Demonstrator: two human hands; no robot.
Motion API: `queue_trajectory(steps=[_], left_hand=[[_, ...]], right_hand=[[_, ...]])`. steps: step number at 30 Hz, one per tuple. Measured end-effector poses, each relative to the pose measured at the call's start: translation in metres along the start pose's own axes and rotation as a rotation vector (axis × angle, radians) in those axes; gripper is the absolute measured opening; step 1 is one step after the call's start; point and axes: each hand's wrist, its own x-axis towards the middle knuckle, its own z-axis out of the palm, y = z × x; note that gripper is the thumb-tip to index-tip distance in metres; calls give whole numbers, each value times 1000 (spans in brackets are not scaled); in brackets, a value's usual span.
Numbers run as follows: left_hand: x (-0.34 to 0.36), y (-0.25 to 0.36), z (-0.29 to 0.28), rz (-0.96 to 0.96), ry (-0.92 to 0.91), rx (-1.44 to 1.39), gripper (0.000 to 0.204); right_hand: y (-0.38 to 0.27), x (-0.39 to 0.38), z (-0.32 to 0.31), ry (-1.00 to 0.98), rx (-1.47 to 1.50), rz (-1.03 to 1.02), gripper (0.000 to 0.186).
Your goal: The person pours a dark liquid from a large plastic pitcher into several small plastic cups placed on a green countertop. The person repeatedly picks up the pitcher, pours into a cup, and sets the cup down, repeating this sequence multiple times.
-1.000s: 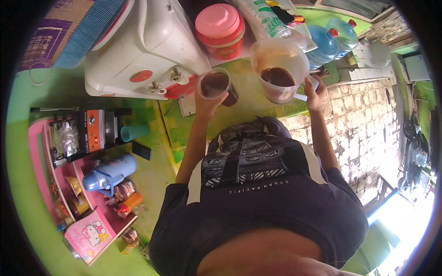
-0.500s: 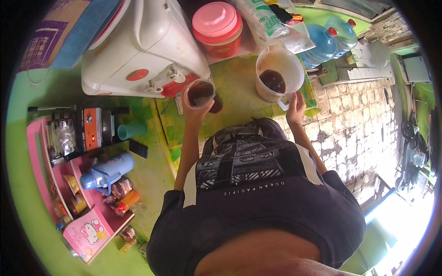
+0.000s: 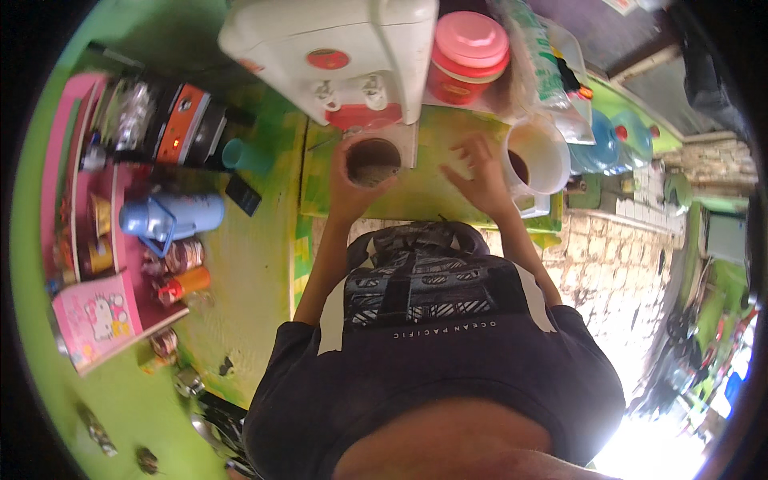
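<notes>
My left hand [image 3: 349, 192] is wrapped round a clear cup [image 3: 374, 162] with dark brown liquid inside. The cup is just below the taps of a white water dispenser [image 3: 328, 36], by its red drip area. With fingers spread and nothing in them, my right hand [image 3: 483, 178] hovers over the green-yellow table [image 3: 436, 132]. Immediately right of that hand stands a translucent plastic pitcher [image 3: 552, 160], holding more dark liquid, its handle toward me. Whether the cup rests on anything is hidden by my left hand.
Behind the pitcher are a red jug [image 3: 468, 60] with a pink lid and a plastic bag [image 3: 540, 72]. Large blue water bottles [image 3: 632, 140] stand at the right. Leftward are a blue thermos [image 3: 180, 218], a teal cup [image 3: 244, 155], a phone [image 3: 242, 195] and a pink shelf [image 3: 120, 188].
My right hand has let go of the pitcher and moved left of it, fingers spreading. The cup in my left hand is now closer beneath the dispenser taps. The view has swung.
</notes>
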Motion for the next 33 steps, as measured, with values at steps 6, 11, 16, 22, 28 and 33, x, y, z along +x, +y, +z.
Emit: queue_trajectory(steps=[6, 11, 16, 22, 28, 33], left_hand=[[-39, 28, -54, -65, 103, 128, 77], [-88, 41, -105, -144, 262, 242, 82], [-149, 44, -166, -167, 452, 172, 90], [-229, 46, -226, -190, 710, 190, 89], [-307, 47, -270, -333, 895, 479, 86], [-362, 34, -292, -472, 1015, 479, 82]], right_hand=[[-58, 31, 77, -482, 225, -281, 70], [-113, 35, 145, -723, 364, -340, 79], [-173, 16, 214, -866, 473, -403, 77], [-242, -5, 293, -1085, 410, -651, 74], [-295, -43, 371, -1235, 392, -867, 68], [-310, -83, 430, -1423, 437, -835, 68]])
